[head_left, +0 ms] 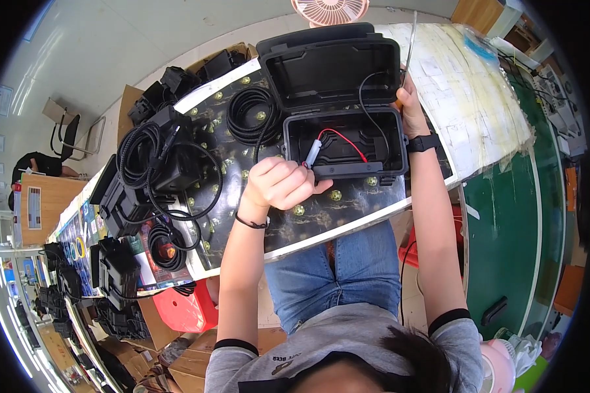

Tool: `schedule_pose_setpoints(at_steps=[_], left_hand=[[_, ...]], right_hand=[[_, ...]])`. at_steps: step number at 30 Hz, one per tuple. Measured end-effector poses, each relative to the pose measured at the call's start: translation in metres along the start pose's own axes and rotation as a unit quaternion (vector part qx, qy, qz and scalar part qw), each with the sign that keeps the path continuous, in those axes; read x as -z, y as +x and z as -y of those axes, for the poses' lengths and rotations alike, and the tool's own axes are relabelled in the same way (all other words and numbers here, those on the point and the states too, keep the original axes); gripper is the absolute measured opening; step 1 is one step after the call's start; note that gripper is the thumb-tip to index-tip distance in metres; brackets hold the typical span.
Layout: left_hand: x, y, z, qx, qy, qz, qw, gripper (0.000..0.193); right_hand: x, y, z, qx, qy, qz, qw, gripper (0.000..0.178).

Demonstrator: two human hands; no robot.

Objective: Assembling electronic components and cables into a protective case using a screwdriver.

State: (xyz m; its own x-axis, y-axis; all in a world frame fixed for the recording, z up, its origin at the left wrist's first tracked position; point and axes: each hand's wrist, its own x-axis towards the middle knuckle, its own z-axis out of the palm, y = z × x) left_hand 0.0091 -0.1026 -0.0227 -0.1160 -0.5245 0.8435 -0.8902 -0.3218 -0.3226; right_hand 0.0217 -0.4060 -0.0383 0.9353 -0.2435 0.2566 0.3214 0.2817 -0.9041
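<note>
A black plastic box (345, 141) lies on the table with its hinged lid (334, 72) tipped back. Inside it, a red wire (347, 143) runs from a pale cylindrical connector (313, 154), and a thin black cable (364, 108) curves over the hinge side. My left hand (282, 183) is closed at the near left corner of the box, beside the connector; whatever its fingers hold is hidden. At the right side of the box, my right hand (410, 108) is bent closed, thumb up, next to the cable's end; its grip is partly hidden.
A coiled black corrugated hose (252, 116) lies left of the box. More black boxes and coiled cables (157, 157) crowd the table's left end. A pink fan (331, 10) stands beyond. A red stool (187, 311) is below the table; a white-covered surface (472, 105) extends to the right.
</note>
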Motion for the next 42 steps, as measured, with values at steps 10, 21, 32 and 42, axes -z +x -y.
schedule_pose_setpoints(at_steps=[10,21,32,42], left_hand=[[0.002,0.0,0.005,0.071,-0.086,-0.006,0.994,0.025],[-0.018,-0.004,0.018,0.551,-0.271,-0.043,0.788,0.052],[-0.015,-0.007,0.032,0.511,-0.413,0.038,0.753,0.074],[-0.009,-0.002,0.026,0.469,-0.404,-0.045,0.784,0.1]], right_hand=[[-0.001,-0.001,0.002,-0.021,-0.035,-0.002,0.999,0.076],[0.0,-0.005,0.004,0.016,-0.04,0.016,0.999,0.08],[-0.006,-0.005,0.01,0.037,-0.032,0.047,0.998,0.097],[-0.012,-0.012,0.014,0.001,-0.016,0.061,0.998,0.111]])
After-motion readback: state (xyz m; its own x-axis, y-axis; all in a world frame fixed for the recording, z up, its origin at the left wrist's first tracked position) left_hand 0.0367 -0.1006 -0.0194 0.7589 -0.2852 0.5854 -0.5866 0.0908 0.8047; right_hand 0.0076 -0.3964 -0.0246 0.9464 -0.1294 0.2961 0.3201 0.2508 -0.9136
